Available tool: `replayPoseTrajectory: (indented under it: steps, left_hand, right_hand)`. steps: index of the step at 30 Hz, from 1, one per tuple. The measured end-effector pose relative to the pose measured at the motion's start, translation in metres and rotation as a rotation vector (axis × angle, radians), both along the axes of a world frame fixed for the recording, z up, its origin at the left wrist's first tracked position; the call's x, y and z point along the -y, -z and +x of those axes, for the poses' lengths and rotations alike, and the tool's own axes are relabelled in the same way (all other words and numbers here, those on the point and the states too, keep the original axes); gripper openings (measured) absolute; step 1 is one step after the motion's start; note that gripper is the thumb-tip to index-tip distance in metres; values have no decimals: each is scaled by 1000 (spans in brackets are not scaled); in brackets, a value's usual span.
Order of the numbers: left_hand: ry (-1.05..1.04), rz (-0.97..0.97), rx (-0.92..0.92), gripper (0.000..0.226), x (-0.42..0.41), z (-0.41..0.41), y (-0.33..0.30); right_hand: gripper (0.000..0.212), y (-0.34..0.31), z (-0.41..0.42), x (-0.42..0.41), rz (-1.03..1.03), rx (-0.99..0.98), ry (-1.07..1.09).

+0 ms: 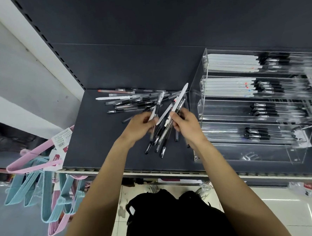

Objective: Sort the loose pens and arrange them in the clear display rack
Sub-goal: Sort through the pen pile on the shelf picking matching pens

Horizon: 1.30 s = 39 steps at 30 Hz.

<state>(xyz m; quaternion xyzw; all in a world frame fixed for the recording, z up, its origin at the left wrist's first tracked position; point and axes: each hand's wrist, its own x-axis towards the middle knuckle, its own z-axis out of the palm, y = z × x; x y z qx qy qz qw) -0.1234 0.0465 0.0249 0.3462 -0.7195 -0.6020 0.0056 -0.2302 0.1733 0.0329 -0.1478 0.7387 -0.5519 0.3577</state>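
Note:
Loose pens, clear-bodied and white, lie in a heap at the back of the dark shelf. My right hand grips a bundle of several pens, white ends up toward the rack and black tips hanging toward me. My left hand pinches one white-and-clear pen just left of that bundle. The clear display rack stands to the right, with tiers of white pens above and clear black-grip pens below.
The shelf's front edge runs below my forearms. Pink and blue hangers dangle from the shelf's left end. A black bag is under me over a tiled floor.

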Motion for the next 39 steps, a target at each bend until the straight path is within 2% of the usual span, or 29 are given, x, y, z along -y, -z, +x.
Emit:
replayPoseTrajectory:
  steps: [3,5,7,10,15,19,22,25,28,31,34,39]
  left_hand:
    - [-102,265,-173,15,-21,11,-13]
    - [-185,388,-257,19,-34,13,-17]
    - [-244,429,-312,22,-46,12,-20]
    - [-323,383,-359,22,-61,9,-20]
    - [-439,366,-374,20,-71,15,-18]
    - [-489,400,-401,19,-75,27,-17]
    - [-489,321,-374,21,-75,35,-14]
    - [-489,291,-334,23,-76,37,-14]
    - [-538,343,-340,24,-78,40,-16]
    - [-592,378,-347,26,-81,41,-18]
    - [-623,315,-369,22,-84,42,-18]
    - [-620,203,-339,26,-81,47,-13]
  right_hand:
    - [7,-17,7,-1,-188,155,24]
    - [6,-24,10,0,-250,168,38]
    - [14,-26,11,1,-244,125,34]
    - [28,-22,14,6,-164,-3,-3]
    - [15,-17,17,11,-33,-146,-96]
    - [13,-20,22,16,-17,-142,-201]
    - [17,-23,26,19,-8,-138,-268]
    - [21,-24,29,23,-32,-89,-258]
    - [19,-20,35,32,-69,-101,-173]
    - [34,-16,44,38,-81,-116,-135]
    - [50,-15,51,41,-108,-167,-180]
    - [39,-21,44,45,-82,-159,-247]
